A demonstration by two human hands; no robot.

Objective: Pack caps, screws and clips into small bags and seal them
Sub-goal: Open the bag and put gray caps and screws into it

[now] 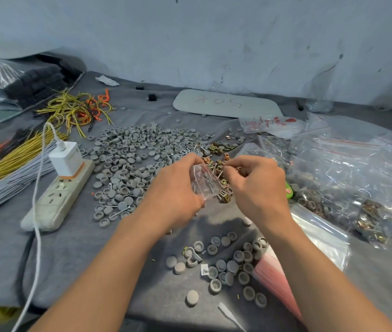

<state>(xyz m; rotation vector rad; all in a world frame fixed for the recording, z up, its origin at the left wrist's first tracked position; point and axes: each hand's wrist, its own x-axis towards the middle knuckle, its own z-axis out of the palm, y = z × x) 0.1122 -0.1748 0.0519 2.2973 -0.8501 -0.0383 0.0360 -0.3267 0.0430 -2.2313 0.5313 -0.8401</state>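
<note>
Over the middle of the grey tabletop [89, 259], the left hand [175, 188] grips a small clear bag [203, 185], fingers curled round its side, with its mouth turned towards the right hand [256, 180]. Silvery screws [208, 181] show through the plastic. The right hand's fingers are curled at the bag's mouth, but I cannot tell whether they pinch anything. Just behind and below both hands lies a heap of brass-coloured clips [217, 146], with loose screws beside it. A wide spread of grey caps [128, 154] covers the tabletop to the left of the clips, and a smaller scatter of caps [226, 264] lies between the forearms. A power strip [56, 200] with a white charger [66, 159] sits at the left. Large clear bags [348, 168] are heaped at the right, some holding packed parts.
</note>
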